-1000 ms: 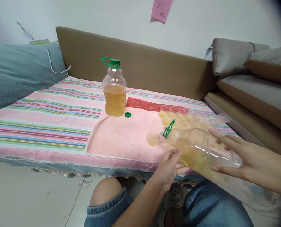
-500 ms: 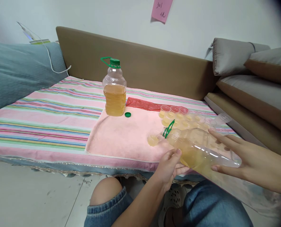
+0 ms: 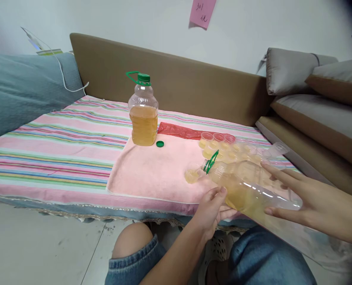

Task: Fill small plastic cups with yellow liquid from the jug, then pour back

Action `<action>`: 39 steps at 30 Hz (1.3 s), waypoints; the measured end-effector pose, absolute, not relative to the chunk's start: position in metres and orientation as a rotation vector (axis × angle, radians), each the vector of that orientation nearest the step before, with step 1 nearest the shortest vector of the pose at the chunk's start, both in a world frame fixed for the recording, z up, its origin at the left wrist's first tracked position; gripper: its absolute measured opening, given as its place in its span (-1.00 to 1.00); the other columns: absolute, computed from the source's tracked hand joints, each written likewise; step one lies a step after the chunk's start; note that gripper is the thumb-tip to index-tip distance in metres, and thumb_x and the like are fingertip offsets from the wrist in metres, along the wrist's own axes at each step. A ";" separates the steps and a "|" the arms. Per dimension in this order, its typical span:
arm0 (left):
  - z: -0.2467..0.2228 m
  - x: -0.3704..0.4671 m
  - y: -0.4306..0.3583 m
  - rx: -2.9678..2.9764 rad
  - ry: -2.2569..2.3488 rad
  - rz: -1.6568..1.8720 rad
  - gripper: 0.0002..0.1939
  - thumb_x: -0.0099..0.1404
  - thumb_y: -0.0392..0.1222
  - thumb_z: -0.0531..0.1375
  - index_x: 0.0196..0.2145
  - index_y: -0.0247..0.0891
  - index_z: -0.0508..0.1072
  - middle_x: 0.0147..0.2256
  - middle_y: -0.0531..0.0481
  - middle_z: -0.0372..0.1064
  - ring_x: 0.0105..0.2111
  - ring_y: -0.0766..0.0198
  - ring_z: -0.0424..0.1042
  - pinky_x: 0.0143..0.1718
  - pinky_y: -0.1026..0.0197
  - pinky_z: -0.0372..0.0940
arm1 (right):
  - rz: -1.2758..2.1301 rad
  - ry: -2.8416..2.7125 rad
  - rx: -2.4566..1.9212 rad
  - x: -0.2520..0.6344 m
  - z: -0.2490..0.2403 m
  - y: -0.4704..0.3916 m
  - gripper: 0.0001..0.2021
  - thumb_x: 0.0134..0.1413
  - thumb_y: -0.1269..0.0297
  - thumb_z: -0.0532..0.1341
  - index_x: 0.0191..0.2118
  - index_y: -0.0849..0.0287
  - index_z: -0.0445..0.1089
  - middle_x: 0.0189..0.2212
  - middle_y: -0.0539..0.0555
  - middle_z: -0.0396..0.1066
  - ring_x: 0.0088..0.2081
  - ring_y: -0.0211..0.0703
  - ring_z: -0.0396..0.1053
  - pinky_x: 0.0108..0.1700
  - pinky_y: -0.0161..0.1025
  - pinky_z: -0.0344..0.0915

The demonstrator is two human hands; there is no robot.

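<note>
A large clear bottle with yellow liquid lies tilted nearly on its side, its mouth and green handle ring pointing left. My left hand supports it from below near the shoulder. Around its base end is my right hand, fingers spread along the plastic. The mouth rests at the rim of a small clear cup holding some yellow liquid on the pink towel. Behind the bottle stand several filled cups in rows. A loose green cap lies on the towel.
A second bottle, capped green and partly full, stands upright at the towel's back left. A red plastic bag lies behind the towel. Grey and brown cushions are stacked at the right. A brown headboard runs along the back.
</note>
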State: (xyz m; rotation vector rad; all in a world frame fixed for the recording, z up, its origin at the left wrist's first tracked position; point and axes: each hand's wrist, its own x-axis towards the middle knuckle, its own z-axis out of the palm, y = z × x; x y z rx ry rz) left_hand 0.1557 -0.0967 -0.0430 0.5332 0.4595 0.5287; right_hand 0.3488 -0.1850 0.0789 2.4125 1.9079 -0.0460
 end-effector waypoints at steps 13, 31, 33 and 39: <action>-0.044 0.156 -0.097 0.514 0.469 0.536 -0.39 0.09 0.18 0.36 -0.08 -0.34 0.42 -0.09 -0.27 0.51 -0.26 0.17 0.56 -0.02 0.05 0.39 | -0.021 1.956 2.429 0.346 0.080 -0.185 0.04 -0.07 -0.41 0.13 0.43 0.03 -0.14 0.21 0.27 0.30 0.06 0.25 0.42 -0.04 0.07 0.44; -0.039 0.149 -0.084 0.542 0.497 0.644 -0.30 0.09 0.23 0.34 -0.03 -0.40 0.41 -0.10 -0.29 0.50 -0.22 0.14 0.56 -0.01 0.06 0.41 | -0.090 1.979 2.550 0.323 0.094 -0.174 -0.04 0.00 -0.32 0.16 0.39 0.17 0.00 0.20 0.31 0.32 0.15 0.29 0.34 0.15 0.13 0.31; -0.038 0.148 -0.082 0.551 0.501 0.660 -0.34 0.12 0.22 0.33 -0.04 -0.41 0.42 -0.10 -0.29 0.49 -0.24 0.17 0.56 -0.10 0.15 0.44 | -0.080 2.047 2.573 0.322 0.094 -0.175 -0.07 0.00 -0.29 0.19 0.38 0.14 0.03 0.17 0.29 0.36 0.14 0.28 0.34 0.14 0.13 0.32; -0.026 0.136 -0.070 0.636 0.579 0.803 -0.34 0.10 0.20 0.34 -0.03 -0.39 0.44 -0.06 -0.31 0.49 -0.37 0.27 0.53 -0.38 0.30 0.42 | -0.196 2.129 2.808 0.314 0.095 -0.171 -0.07 -0.07 -0.28 0.24 0.37 0.05 0.05 0.09 0.18 0.42 0.03 0.19 0.43 0.04 0.15 0.40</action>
